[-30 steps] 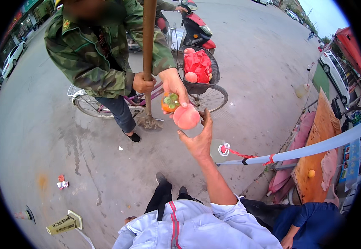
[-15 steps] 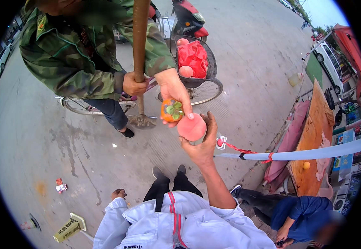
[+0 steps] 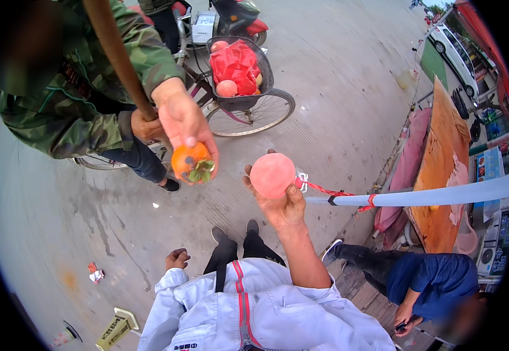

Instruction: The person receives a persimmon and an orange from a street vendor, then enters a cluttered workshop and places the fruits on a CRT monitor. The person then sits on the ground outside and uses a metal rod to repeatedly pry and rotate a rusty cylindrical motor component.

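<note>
My right hand [image 3: 281,210] is closed around a round pink fruit [image 3: 272,175], thumb at its lower right and fingertips along its left and top edges. The fruit's exact kind does not show. My left hand [image 3: 177,258] hangs low at my side, fingers loosely bent and apart, with nothing visible in it. Across from me, a person in a camouflage jacket holds out an orange persimmon [image 3: 188,161] with green leaves in one hand [image 3: 193,126]. That person's other hand [image 3: 145,126] grips a brown wooden pole [image 3: 117,52]. A gap separates the two fruits.
Behind the persimmon stands a bicycle whose black basket [image 3: 264,69] holds a red bag [image 3: 235,64] and more round fruit. A pale pole [image 3: 418,199] with a red cord reaches in from the right, near a wooden board [image 3: 439,175]. A person in blue [image 3: 433,286] bends at lower right.
My right hand has drawn the pink fruit away from the other person's hand, which has moved left with the persimmon. The fruits were close together before. The whole view has also shifted.
</note>
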The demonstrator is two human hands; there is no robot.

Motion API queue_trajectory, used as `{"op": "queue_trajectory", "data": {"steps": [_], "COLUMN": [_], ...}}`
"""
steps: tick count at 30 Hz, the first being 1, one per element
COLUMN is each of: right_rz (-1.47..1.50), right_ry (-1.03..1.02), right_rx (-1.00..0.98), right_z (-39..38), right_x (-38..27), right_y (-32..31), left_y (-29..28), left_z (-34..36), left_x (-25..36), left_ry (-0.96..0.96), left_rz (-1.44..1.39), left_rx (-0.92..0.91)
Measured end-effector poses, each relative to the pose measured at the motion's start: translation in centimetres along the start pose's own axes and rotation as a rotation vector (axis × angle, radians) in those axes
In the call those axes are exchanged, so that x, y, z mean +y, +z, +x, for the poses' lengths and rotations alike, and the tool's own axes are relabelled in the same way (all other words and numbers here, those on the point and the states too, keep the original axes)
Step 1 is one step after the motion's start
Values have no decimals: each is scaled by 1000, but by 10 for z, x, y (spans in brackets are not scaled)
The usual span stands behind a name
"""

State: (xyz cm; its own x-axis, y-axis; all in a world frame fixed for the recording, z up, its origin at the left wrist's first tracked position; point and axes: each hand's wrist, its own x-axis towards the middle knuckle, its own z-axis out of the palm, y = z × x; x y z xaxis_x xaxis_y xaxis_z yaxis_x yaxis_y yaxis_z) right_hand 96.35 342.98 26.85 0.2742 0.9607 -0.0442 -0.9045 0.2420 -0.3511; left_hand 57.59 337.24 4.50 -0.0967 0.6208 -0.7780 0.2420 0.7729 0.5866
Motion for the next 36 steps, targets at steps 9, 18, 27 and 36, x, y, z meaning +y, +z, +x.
{"op": "queue_trajectory", "data": {"steps": [9, 18, 27, 36], "right_rz": [-512, -1069, -1380, -1565], "right_ry": [-219, -279, -297, -273], "right_rx": [54, -102, -164, -180], "right_z": [-26, -49, -62, -67], "right_x": [-45, -61, -70, -81], "right_y": [1, 0, 7, 13], "left_y": [83, 158, 208, 216], "left_z": [-78, -155, -194, -186], "left_x": [119, 194, 223, 219], "left_ry": [250, 270, 430, 376], "left_rz": [24, -543, -743, -644], "left_rx": [-391, -951, -959, -1000]}}
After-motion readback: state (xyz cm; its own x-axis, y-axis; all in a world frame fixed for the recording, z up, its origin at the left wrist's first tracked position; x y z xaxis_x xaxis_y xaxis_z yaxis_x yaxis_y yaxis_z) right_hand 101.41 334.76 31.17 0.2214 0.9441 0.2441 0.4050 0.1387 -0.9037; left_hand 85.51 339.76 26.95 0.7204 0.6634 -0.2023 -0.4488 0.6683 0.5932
